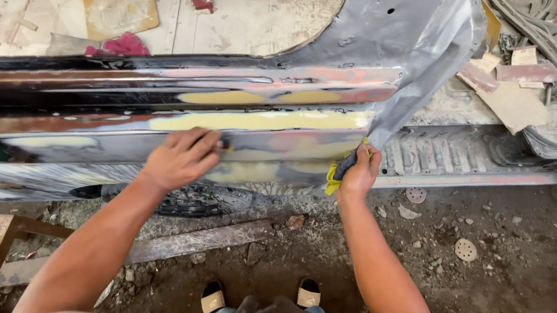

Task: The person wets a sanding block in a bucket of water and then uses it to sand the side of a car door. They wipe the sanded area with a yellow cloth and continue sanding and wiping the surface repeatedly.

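The left hand [180, 159] lies flat with closed fingers on the car panel [157, 118]; the right hand [360, 173] grips a yellow cloth [334, 177] against it.

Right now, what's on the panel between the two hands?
In the head view, between the left hand and the right hand holding a yellow-and-blue cloth, only the sanded grey metal car panel shows, with a pale yellow filler patch.
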